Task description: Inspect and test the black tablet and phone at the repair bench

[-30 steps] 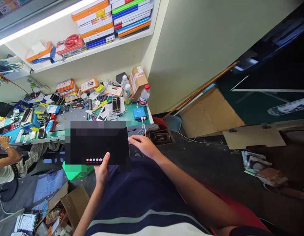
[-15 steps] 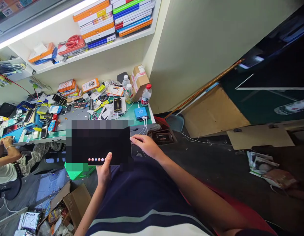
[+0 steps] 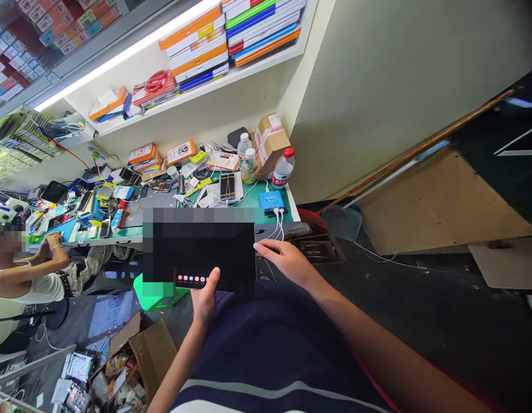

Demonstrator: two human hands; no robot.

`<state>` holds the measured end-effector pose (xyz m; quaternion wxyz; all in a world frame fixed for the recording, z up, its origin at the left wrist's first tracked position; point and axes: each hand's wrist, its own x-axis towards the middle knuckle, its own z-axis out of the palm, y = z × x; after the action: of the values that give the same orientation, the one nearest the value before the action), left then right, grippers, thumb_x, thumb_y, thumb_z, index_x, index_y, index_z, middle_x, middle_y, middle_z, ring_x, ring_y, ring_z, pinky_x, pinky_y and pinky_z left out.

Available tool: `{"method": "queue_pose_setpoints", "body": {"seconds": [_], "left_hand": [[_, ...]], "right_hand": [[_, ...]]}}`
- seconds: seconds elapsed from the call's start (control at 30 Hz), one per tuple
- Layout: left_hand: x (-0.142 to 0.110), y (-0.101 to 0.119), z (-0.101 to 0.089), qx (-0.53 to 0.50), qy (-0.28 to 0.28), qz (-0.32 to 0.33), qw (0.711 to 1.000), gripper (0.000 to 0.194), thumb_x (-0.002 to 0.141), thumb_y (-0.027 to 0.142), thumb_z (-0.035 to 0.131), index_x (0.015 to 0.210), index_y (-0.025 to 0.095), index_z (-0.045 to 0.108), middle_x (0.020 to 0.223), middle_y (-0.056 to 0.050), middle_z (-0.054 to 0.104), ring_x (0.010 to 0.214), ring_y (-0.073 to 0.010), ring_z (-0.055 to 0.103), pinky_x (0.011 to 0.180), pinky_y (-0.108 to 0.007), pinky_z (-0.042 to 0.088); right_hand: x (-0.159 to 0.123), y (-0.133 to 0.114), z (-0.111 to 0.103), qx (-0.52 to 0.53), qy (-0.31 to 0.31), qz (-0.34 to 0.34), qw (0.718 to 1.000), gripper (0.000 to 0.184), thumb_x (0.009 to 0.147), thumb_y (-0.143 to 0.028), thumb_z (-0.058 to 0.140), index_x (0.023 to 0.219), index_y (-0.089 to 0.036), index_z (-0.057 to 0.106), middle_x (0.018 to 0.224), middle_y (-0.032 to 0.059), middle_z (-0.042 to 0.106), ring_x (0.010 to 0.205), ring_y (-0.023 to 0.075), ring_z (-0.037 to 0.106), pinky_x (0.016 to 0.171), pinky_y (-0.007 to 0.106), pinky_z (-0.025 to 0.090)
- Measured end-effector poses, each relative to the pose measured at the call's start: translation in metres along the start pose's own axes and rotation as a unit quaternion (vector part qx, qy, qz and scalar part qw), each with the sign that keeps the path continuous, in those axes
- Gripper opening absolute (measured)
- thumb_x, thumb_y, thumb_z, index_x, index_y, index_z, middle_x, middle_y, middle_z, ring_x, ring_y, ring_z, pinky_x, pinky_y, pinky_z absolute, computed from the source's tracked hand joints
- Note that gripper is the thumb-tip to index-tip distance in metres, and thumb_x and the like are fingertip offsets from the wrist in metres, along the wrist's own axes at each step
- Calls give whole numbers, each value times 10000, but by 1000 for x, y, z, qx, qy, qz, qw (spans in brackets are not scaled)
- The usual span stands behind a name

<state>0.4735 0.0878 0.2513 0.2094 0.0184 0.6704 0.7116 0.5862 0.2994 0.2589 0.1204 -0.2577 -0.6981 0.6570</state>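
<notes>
one tablet [image 3: 233, 252], long axis left-right

Single head-worn view, forward and down over the cluttered workbench [image 3: 252, 199]

Beyond the right fingers [image 3: 272, 245], a red-capped bottle [image 3: 283, 172] stands beside a cardboard carton [image 3: 270, 143]; farther up, boxes [image 3: 201, 49] are stacked on a white shelf [image 3: 248, 73]. Rightward is a wooden board [image 3: 442, 212]; below-left of the left thumb [image 3: 213, 281], an open cardboard box [image 3: 152, 351].
</notes>
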Motion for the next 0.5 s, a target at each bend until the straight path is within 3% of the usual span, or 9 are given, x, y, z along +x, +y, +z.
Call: {"method": "queue_pose_setpoints", "body": {"seconds": [0.3, 0.5], "left_hand": [[4, 7, -9, 66, -2, -14, 998, 464, 696, 413, 945, 1051, 168, 774, 1085, -79, 775, 1270, -337, 649, 1221, -501, 402], [7, 9, -5, 68, -7, 0, 998, 461, 691, 413, 947, 1063, 199, 779, 1174, -80, 763, 1336, -332, 606, 1257, -520, 345]], "right_hand": [[2, -4, 0, -10, 7, -8, 1000, 405, 935, -563, 555, 796, -215, 706, 825, 38, 710, 849, 266, 641, 805, 367, 454], [3, -3, -2, -4, 4, -4, 1000, 395, 951, -543, 541, 817, -213, 711, 829, 32, 696, 857, 254, 631, 822, 360, 448]]}}
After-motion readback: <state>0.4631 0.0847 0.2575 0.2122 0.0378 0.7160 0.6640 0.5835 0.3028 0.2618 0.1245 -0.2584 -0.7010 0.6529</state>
